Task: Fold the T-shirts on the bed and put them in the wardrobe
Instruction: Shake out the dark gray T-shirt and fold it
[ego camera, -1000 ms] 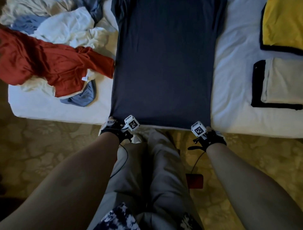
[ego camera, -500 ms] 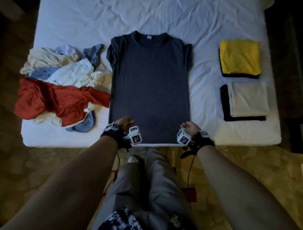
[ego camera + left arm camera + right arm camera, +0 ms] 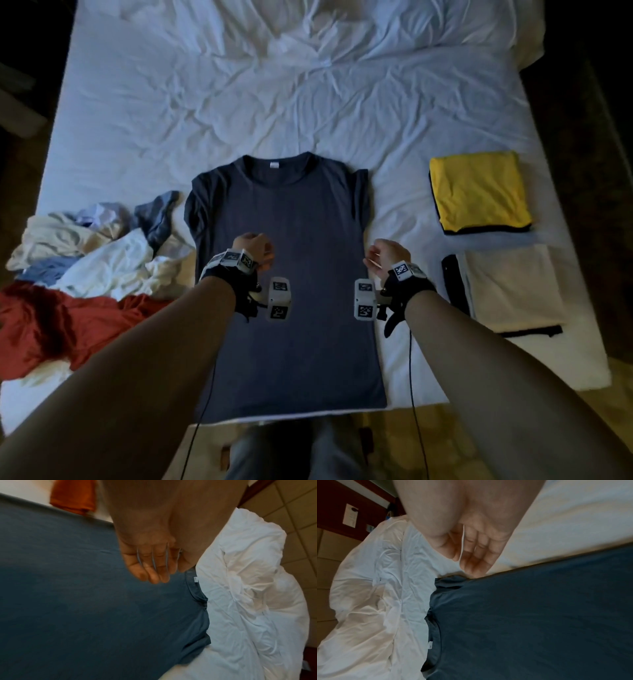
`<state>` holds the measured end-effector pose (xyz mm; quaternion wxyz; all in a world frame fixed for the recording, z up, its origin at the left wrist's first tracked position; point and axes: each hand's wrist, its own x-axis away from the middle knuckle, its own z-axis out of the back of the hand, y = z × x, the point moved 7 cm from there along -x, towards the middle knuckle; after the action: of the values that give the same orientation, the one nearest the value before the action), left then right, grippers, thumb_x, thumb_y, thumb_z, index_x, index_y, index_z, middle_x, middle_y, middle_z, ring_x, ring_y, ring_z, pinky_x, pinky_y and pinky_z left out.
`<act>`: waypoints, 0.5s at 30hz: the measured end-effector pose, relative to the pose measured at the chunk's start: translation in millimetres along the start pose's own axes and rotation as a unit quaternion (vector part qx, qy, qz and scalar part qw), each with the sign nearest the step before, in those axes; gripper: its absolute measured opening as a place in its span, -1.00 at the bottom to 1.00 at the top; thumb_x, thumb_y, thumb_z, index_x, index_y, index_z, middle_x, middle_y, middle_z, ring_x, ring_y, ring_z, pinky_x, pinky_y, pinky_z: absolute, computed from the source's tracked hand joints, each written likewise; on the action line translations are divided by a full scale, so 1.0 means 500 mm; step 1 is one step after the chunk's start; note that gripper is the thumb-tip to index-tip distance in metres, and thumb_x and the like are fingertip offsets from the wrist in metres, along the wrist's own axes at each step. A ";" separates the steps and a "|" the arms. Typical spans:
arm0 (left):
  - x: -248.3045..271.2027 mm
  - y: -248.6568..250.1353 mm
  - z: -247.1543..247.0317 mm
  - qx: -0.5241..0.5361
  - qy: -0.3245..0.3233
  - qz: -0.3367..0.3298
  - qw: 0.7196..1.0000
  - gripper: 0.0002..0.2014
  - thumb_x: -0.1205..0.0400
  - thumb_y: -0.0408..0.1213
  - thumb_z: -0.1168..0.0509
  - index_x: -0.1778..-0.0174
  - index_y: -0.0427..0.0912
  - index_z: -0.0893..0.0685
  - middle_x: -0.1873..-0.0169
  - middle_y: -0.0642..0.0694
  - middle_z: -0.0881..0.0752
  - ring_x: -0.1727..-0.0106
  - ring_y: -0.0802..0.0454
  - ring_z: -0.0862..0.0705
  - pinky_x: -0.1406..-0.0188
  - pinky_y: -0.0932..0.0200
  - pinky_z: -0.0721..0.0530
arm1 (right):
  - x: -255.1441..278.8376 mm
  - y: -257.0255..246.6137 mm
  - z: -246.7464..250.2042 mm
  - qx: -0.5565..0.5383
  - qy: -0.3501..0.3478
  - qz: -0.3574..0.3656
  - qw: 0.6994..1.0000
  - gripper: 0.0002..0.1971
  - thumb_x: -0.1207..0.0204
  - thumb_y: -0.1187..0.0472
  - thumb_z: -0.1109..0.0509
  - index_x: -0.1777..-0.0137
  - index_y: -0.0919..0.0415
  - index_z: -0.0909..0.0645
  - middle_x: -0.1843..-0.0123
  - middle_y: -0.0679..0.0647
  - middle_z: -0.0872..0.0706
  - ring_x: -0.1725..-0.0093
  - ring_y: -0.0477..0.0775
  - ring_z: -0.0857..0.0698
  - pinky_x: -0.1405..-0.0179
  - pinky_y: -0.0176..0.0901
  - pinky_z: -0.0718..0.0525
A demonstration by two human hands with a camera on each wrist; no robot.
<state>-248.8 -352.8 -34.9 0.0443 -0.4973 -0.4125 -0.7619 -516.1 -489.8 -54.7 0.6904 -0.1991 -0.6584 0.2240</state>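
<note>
A dark navy T-shirt (image 3: pixel 291 222) lies spread flat on the white bed (image 3: pixel 274 85), collar far from me and hem at the near edge. My left hand (image 3: pixel 253 248) hovers over its left side at mid-length, fingers loosely curled and holding nothing. My right hand (image 3: pixel 385 257) hovers at the shirt's right edge, also empty. In the left wrist view the left hand (image 3: pixel 150 566) hangs above the navy T-shirt (image 3: pixel 68 601) without touching it. In the right wrist view the right hand (image 3: pixel 474 550) has relaxed fingers above the T-shirt (image 3: pixel 539 615) near its sleeve.
A heap of unfolded shirts sits on the bed's left side, with a red one (image 3: pixel 68 325) and a white one (image 3: pixel 106 267). On the right lie a folded yellow shirt (image 3: pixel 479 192) and a folded cream shirt (image 3: pixel 513 287), each on a black one. Patterned carpet borders the bed.
Both hands have let go of the shirt's hem at the near bed edge and moved forward above its middle. The head view has pulled back and now shows the whole bed.
</note>
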 end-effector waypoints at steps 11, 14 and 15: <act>-0.247 0.103 -0.199 -0.052 -0.012 -0.019 0.998 -0.83 -0.72 -0.35 -0.11 0.14 -0.21 -0.57 0.28 -0.22 -0.65 0.41 -0.08 -0.56 0.43 0.17 -0.46 | -0.344 -0.143 -0.109 0.253 -0.066 0.034 0.965 -0.68 -0.68 0.31 -0.22 0.27 -0.08 -0.41 0.22 -0.12 -0.51 0.25 -0.16 -0.53 -0.20 -0.08 -0.64; -0.294 0.134 -0.276 -0.083 -0.037 -0.033 0.995 -0.89 -0.71 -0.35 -0.16 0.00 -0.22 -0.59 0.33 -0.17 -0.65 0.43 -0.06 -0.58 0.41 0.16 -0.51 | -0.433 -0.146 -0.128 0.258 -0.085 0.021 0.962 -0.75 -0.66 0.27 -0.27 0.20 -0.08 -0.50 0.07 -0.07 -0.59 0.06 -0.02 -0.63 -0.31 0.02 -0.68; -0.308 0.147 -0.302 -0.089 -0.045 -0.043 0.994 -0.89 -0.71 -0.36 -0.16 0.02 -0.23 -0.60 0.34 -0.17 -0.64 0.44 -0.05 -0.59 0.45 0.18 -0.52 | -0.455 -0.147 -0.135 0.255 -0.091 0.019 0.962 -0.79 -0.65 0.25 -0.29 0.18 -0.07 -0.52 0.05 -0.05 -0.61 0.04 0.02 -0.64 -0.30 0.07 -0.68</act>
<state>-245.7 -555.3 -139.0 -0.0515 -0.5154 -0.3653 -0.7735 -452.5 -679.0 -202.9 0.6509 -0.0074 -0.6357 0.4149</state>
